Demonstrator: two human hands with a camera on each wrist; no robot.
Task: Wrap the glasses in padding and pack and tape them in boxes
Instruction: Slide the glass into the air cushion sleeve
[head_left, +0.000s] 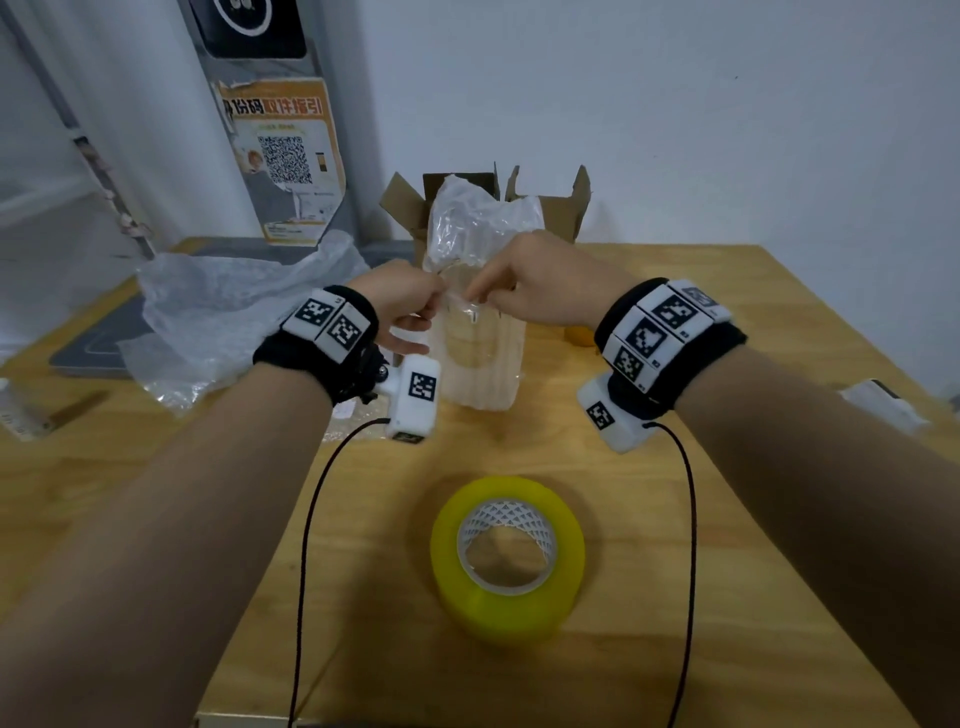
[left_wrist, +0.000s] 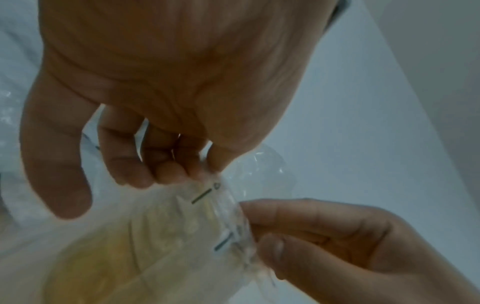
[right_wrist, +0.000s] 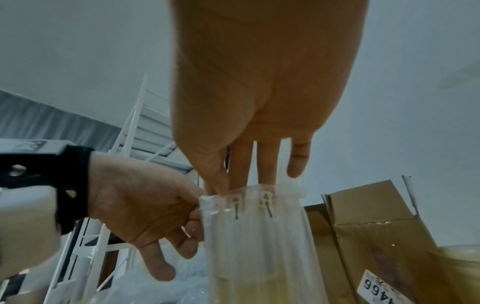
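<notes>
A clear air-column padding sleeve (head_left: 483, 364) stands upright on the wooden table (head_left: 727, 519). The curved outline of a glass shows faintly through it. My left hand (head_left: 434, 301) pinches the left end of the sleeve's top edge (left_wrist: 207, 185). My right hand (head_left: 480, 299) pinches the same edge just to the right, thumb against forefinger (right_wrist: 215, 185), with its other fingers (right_wrist: 269, 164) straight behind the rim. Behind the sleeve (right_wrist: 254, 236) is an open cardboard box (head_left: 561, 208) with a second piece of clear padding (head_left: 478, 218) sticking out of it. A yellow tape roll (head_left: 509, 556) lies in front, near me.
Crumpled bubble wrap (head_left: 234, 306) lies at the left on a grey flat pad (head_left: 93, 353). A yellowish object (head_left: 579, 332) sits just right of the sleeve, half hidden by my right wrist. Small items lie at the table's left edge (head_left: 31, 410) and right edge (head_left: 883, 405).
</notes>
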